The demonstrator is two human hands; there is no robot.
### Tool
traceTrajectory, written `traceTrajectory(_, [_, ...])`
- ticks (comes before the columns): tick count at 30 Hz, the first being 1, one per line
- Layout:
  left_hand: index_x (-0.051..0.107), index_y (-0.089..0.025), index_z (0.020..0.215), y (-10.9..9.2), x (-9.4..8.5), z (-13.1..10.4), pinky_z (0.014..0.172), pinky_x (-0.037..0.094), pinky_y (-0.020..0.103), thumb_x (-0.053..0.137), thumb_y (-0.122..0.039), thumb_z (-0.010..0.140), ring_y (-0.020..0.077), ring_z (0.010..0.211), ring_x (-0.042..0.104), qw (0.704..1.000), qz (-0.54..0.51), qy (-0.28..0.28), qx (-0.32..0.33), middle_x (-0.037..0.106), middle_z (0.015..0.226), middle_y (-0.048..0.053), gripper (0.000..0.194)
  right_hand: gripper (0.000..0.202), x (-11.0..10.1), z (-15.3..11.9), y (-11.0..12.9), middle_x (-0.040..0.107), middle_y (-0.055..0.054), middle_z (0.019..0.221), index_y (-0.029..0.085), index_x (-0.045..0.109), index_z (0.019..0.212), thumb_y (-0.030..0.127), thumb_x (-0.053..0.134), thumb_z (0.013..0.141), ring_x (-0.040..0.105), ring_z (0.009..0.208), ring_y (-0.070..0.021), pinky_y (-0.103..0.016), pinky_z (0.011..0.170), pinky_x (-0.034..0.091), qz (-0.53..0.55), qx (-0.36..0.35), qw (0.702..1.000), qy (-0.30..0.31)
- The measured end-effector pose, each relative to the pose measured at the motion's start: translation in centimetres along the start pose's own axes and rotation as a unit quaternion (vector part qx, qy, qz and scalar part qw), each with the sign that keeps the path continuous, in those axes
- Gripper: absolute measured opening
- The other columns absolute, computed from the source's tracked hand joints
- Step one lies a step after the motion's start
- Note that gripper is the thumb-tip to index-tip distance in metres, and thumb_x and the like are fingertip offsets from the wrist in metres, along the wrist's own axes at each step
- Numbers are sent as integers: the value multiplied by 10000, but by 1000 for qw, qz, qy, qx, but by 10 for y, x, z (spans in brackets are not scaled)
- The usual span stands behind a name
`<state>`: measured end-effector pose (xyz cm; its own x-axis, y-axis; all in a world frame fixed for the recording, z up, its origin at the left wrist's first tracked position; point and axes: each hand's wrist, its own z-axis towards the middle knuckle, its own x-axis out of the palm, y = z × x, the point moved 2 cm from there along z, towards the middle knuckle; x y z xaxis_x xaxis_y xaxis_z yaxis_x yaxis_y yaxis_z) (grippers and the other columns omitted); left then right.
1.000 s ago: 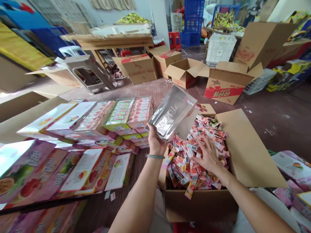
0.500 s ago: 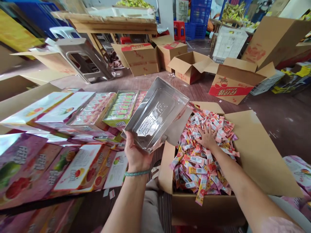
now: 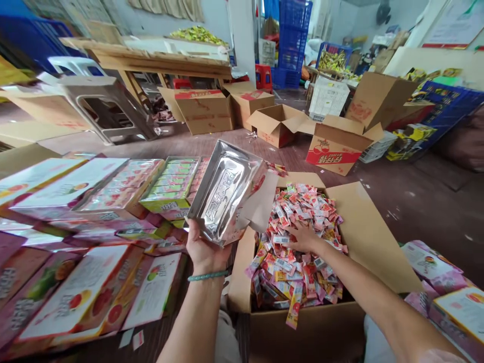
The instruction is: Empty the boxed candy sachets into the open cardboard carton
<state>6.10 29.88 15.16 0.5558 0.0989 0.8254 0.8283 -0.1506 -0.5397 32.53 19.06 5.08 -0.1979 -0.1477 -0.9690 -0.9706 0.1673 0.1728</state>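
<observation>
left hand (image 3: 207, 252): one, green bead bracelet (image 3: 207, 276) at the wrist. fingers closed on the lower end of the tray (image 3: 225, 194), thumb over its near edge; the other fingers partly hidden behind it.

tray: one, clear and shiny, raised lettering in its base, a pale flap at its right side. held tilted, off the floor (image 3: 280, 161), between the packs (image 3: 102, 189) and the carton (image 3: 302, 327).

right hand (image 3: 304, 238): one, fingers spread and slightly bent, resting on the sachets (image 3: 298, 272) — whether any sachet is gripped, cannot tell.

sachets: many, pink, red and yellow, heaped loose in the carton; one hangs over the near rim.

carton: one, brown, flaps folded outward, in front of the person.

packs: several rows, fruit-printed, stacked at the left; some show wrapped sticks through clear tops.

beyond: grey stool (image 3: 102, 103), wooden table (image 3: 151, 60), open boxes (image 3: 206, 111) printed in red, white crate (image 3: 328, 98) — all well apart from the hands.
</observation>
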Motion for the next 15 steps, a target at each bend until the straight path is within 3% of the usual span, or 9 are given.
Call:
traceTrajectory(4, [735, -267, 1340, -3, -10, 9, 1016, 617, 585, 518, -577, 1059, 319, 1158, 758, 999, -4, 24, -23, 799, 1270, 98, 471, 628, -28, 11, -20, 490, -226, 1590, 168, 611, 1507, 496, 750, 991, 498, 1437, -396, -541, 1195, 432, -41, -12, 983, -180])
traceTrajectory(7, [715, -299, 1398, -6, -19, 20, 963, 618, 678, 566, -587, 1027, 372, 1111, 772, 998, -5, 40, -47, 802, 1272, 111, 493, 685, -51, 46, -49, 458, -241, 1618, 158, 565, 1561, 550, 710, 1017, 454, 1472, -410, -558, 1220, 391, -72, 28, 971, -226])
traceTrajectory(11, [722, -337, 1402, -13, -29, 30, 892, 618, 754, 578, -630, 994, 422, 1056, 785, 996, 55, 4, -75, 806, 1262, 118, 523, 839, -69, 112, -85, 222, -196, 1782, 263, 309, 1739, 713, 526, 1064, 209, 1633, -440, -655, 1256, 296, -25, 167, 964, -205])
traceTrajectory(13, [740, -350, 1369, -17, -30, 31, 890, 627, 741, 595, -651, 976, 417, 1076, 784, 993, 90, -22, -76, 810, 1258, 110, 516, 898, -64, 142, -90, 167, -171, 1806, 325, 165, 1771, 817, 391, 1055, 176, 1644, -469, -696, 1225, 318, 51, 243, 958, -146])
traceTrajectory(15, [756, -373, 1342, -18, -28, 29, 881, 639, 729, 619, -686, 941, 428, 1126, 774, 989, 119, -46, -80, 814, 1257, 103, 527, 948, -48, 162, -80, 108, -122, 1827, 390, 140, 1766, 916, 324, 1000, 164, 1636, -514, -745, 1211, 300, 91, 255, 958, -98])
